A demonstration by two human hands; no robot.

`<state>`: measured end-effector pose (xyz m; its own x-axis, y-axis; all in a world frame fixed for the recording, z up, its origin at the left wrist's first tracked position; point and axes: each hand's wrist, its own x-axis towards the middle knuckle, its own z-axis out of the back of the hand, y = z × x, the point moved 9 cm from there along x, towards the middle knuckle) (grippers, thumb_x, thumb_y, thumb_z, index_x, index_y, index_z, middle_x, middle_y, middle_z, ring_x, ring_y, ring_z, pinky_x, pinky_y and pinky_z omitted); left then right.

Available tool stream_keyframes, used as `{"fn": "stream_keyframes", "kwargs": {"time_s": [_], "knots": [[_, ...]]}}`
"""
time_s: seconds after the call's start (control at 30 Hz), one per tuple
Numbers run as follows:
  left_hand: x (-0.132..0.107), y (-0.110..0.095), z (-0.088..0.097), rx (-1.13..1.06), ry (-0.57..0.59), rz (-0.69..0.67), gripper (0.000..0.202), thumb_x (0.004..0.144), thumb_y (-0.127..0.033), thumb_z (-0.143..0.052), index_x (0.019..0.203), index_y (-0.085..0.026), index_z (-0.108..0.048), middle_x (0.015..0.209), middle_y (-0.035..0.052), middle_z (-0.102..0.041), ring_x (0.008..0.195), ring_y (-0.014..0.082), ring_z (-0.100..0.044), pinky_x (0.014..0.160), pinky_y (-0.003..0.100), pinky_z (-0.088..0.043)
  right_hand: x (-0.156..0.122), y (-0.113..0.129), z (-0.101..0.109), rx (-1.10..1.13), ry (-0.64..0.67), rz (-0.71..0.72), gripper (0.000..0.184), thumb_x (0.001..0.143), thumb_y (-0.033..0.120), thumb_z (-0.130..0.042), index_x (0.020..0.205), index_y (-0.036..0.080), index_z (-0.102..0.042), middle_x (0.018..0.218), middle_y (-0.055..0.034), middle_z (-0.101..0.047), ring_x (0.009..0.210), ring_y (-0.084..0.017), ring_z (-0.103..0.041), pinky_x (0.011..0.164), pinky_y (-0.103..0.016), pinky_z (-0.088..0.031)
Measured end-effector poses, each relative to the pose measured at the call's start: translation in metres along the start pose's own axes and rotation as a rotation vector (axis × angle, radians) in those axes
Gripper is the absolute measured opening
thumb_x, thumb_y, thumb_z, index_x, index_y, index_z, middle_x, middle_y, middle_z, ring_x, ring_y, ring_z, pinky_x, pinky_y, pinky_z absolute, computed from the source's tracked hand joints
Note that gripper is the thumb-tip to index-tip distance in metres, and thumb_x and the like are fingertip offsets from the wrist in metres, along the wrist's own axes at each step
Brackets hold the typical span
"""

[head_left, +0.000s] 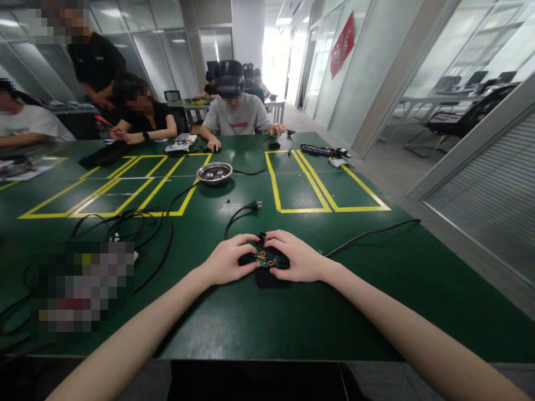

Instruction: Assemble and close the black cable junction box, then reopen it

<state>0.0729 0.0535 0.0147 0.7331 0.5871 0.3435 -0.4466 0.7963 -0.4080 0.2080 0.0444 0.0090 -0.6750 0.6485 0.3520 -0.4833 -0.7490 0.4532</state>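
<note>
A black-cased circuit board [267, 259], green with copper-coloured coils, is held low over the near middle of the table. My left hand [232, 259] grips its left end between thumb and fingers. From the right, my right hand [298, 256] has its fingers curled round the other end. A small black part [262, 238] shows between my fingertips on the far side. Just below the board lies a flat black piece [271, 279]. A black cable with a plug [256, 205] curves out behind my left hand; where it ends is hidden.
A metal bowl [214, 173] with small metal parts stands farther up the green table [334, 317]. Coiled black cables [121, 223] lie at left, another cable [376, 233] at right. Yellow tape marks the tabletop. Across it, a person in a grey shirt [238, 117] works; others sit at left.
</note>
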Motion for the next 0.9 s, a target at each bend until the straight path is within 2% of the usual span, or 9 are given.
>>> {"fn": "stream_keyframes", "kwargs": {"time_s": [0.23,0.37,0.5,0.7,0.9], "knots": [[0.0003,0.0015,0.0028,-0.067,-0.001,-0.020,0.011,0.092,-0.022,-0.068,0.103,-0.019,-0.071,0.130,0.0123,-0.068,0.117,0.0241,-0.070,0.100,0.037,-0.058,0.0007,0.0013,0.0024,-0.007,-0.020,0.004,0.043,0.077,0.022,-0.073,0.119,0.020,-0.062,0.130,-0.0156,-0.064,0.127,-0.032,-0.060,0.111,-0.054,-0.048],[0.0016,0.0020,0.0024,-0.082,0.010,0.006,0.010,0.094,-0.022,-0.065,0.100,-0.019,-0.071,0.124,0.0108,-0.068,0.109,0.0220,-0.072,0.093,0.033,-0.059,-0.0008,0.0026,0.0031,0.006,-0.052,0.018,0.040,0.077,0.021,-0.072,0.117,0.021,-0.065,0.128,-0.0145,-0.067,0.128,-0.032,-0.061,0.111,-0.054,-0.048],[0.0029,0.0003,0.0012,-0.029,-0.006,0.009,0.011,0.098,-0.024,-0.061,0.096,-0.019,-0.070,0.118,0.0093,-0.069,0.100,0.0195,-0.072,0.086,0.030,-0.059,-0.0016,0.0028,0.0021,0.004,-0.085,0.025,0.037,0.079,0.022,-0.073,0.115,0.021,-0.068,0.125,-0.0139,-0.069,0.127,-0.031,-0.062,0.110,-0.053,-0.050],[-0.0011,-0.0047,-0.0011,0.107,-0.041,-0.051,0.015,0.101,-0.023,-0.054,0.099,-0.018,-0.069,0.115,0.0110,-0.068,0.099,0.0202,-0.070,0.084,0.030,-0.059,-0.0011,0.0014,0.0018,0.014,-0.125,0.007,0.035,0.078,0.024,-0.077,0.112,0.020,-0.072,0.122,-0.0131,-0.071,0.123,-0.030,-0.064,0.108,-0.050,-0.052],[0.0003,-0.0011,-0.0019,0.106,-0.033,-0.016,0.015,0.100,-0.024,-0.054,0.100,-0.018,-0.068,0.114,0.0100,-0.066,0.090,0.0175,-0.069,0.079,0.028,-0.060,-0.0045,0.0025,0.0089,-0.009,-0.204,-0.002,0.040,0.076,0.030,-0.083,0.114,0.023,-0.072,0.117,-0.0114,-0.074,0.127,-0.033,-0.062,0.111,-0.055,-0.049]]}}
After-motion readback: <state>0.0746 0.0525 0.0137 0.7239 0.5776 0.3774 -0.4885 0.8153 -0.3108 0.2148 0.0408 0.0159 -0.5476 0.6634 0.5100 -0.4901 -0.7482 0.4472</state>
